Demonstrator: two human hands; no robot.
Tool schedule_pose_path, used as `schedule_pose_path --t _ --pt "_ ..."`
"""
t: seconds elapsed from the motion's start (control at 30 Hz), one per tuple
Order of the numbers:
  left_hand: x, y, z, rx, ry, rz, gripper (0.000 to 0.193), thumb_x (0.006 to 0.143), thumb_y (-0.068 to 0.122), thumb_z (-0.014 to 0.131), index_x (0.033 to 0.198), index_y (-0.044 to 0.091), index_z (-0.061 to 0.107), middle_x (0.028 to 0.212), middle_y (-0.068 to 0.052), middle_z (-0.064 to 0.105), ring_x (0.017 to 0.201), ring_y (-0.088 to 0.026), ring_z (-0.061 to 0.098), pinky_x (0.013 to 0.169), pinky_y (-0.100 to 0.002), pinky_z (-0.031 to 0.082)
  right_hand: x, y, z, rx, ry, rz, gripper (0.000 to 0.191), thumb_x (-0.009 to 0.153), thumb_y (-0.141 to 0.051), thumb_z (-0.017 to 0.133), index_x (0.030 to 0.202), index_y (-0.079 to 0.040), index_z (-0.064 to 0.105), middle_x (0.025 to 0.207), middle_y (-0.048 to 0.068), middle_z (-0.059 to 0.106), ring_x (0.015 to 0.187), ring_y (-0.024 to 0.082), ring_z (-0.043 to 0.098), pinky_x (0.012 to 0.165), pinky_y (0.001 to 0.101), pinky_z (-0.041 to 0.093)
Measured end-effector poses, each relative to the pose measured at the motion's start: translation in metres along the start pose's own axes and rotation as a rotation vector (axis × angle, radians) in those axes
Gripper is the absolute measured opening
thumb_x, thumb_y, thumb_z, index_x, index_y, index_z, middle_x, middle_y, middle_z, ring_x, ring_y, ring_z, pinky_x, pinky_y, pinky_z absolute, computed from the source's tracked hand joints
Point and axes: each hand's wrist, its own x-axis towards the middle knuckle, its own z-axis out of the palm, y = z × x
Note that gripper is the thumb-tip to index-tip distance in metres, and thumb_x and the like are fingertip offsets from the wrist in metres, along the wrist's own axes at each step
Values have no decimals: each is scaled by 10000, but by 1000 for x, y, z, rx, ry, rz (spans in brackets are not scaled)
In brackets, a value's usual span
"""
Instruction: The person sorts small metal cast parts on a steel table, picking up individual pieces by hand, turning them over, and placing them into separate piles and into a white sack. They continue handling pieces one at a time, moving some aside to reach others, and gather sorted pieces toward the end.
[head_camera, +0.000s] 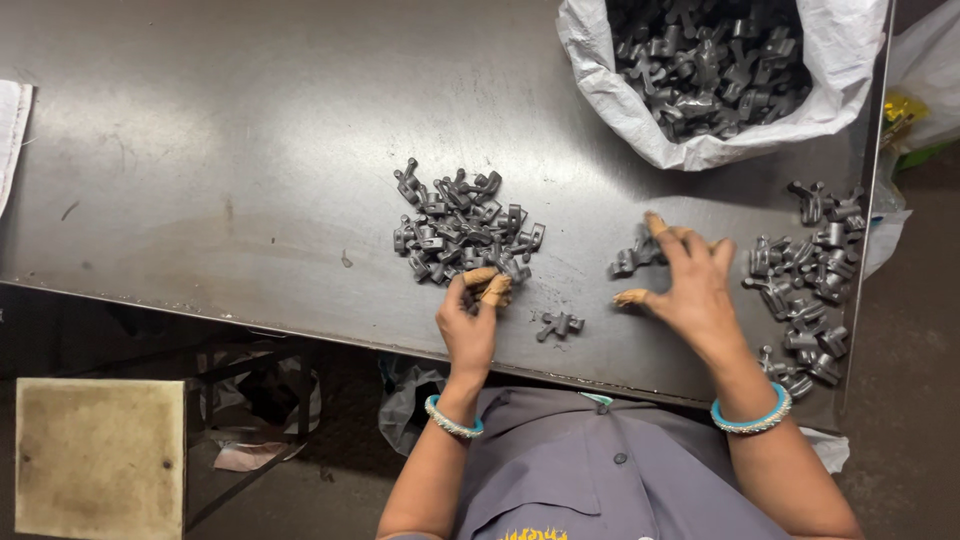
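A heap of small grey metal castings (462, 225) lies in the middle of the dark steel table (230, 170). My left hand (470, 318) sits at the heap's near edge, its capped fingertips pinched on a casting there. My right hand (690, 285) rests spread on the table, fingers apart, touching a couple of castings (632, 256). One single casting (560, 325) lies between my hands near the front edge. Another pile of castings (808, 285) is just right of my right hand.
A white woven sack (640, 110) full of the same grey castings stands at the back right. A pale square stool top (98, 455) is below the table on the left. White cloth (12, 130) shows at the left edge.
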Motion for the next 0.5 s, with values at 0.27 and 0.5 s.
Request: schedule_pose_path --t 0.27,0.5 --pt "-18 39 -25 853 76 344 1052 537 376 1002 1415 72 509 1388 -243 384 1114 -416 531 928 -499 491 -2 -68 4 303 -171 -280 1126 483 -368 958 1482 -219 460 1337 177 516 1159 421 484 967 493 487" --pt "11 45 -64 937 -18 53 1459 501 211 1026 1575 66 49 1458 -399 160 1219 -623 415 979 -557 482 -14 -98 17 -213 -305 -147 1442 491 -169 988 1634 -217 111 1589 268 227 1200 486 427 1045 508 458"
